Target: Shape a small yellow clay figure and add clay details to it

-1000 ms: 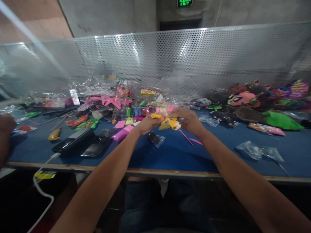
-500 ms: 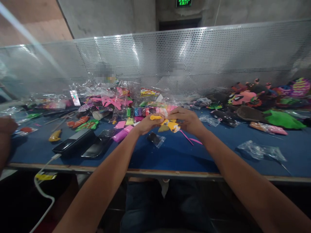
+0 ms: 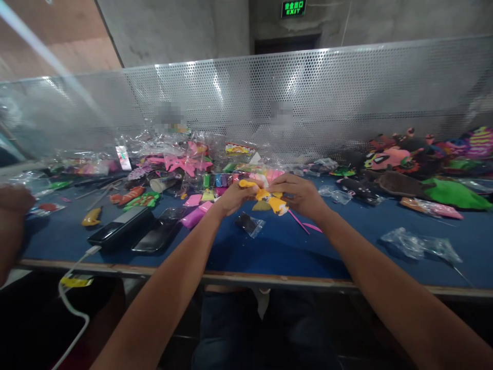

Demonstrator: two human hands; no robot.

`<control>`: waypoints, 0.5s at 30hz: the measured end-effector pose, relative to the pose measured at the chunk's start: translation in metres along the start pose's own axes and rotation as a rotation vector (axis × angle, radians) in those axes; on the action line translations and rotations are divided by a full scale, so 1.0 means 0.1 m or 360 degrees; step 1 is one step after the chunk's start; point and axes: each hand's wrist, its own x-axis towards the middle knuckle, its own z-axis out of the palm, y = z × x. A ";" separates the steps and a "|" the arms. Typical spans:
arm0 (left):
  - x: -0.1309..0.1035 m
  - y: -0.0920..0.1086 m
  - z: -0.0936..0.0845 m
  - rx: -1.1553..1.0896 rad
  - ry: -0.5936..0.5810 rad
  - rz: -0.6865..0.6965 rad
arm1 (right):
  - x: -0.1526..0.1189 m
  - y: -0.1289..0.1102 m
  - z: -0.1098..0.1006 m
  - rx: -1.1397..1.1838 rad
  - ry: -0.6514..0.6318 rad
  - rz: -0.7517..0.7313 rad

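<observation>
Over the middle of the blue table, my left hand (image 3: 238,197) and my right hand (image 3: 296,191) are both closed on a yellow-and-white clay figure (image 3: 274,200). A yellow end of it sticks out past my left fingers. Its exact shape is partly hidden by my fingers. Just beneath it an olive-coloured piece (image 3: 262,206) shows. A small clear bag with something black inside (image 3: 249,224) lies below my left hand. Thin pink-purple modelling tools (image 3: 299,223) rest by my right wrist.
A power bank (image 3: 119,226) with a white cable and a dark phone (image 3: 157,234) lie left. Coloured clay packets (image 3: 194,216) and bagged pieces stand behind my hands. Crumpled plastic bags (image 3: 419,244) and clay figures lie right. Another person's hand (image 3: 15,205) is at far left.
The camera view has shifted slightly. The yellow-and-white figure has turned a little between my hands, its lower white-tipped part now pointing further down. Both hands keep their hold.
</observation>
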 end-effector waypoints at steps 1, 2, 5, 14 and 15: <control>0.00 0.01 0.00 -0.0023 0.0021 0.0040 | 0.00 0.00 0.00 0.0002 0.0018 0.0000; 0.00 0.02 0.00 -0.0038 0.0033 0.0068 | 0.00 0.00 -0.01 0.0012 0.0037 -0.0004; 0.00 0.02 0.00 -0.0029 0.0057 0.0072 | 0.00 0.00 -0.02 0.0044 0.0050 -0.0016; 0.03 0.00 0.01 0.0032 0.0201 0.0079 | -0.02 0.02 0.05 -0.0169 0.0003 0.0048; 0.03 0.00 0.03 0.0057 0.0228 0.0073 | -0.02 0.03 0.07 -0.0219 0.0000 0.0062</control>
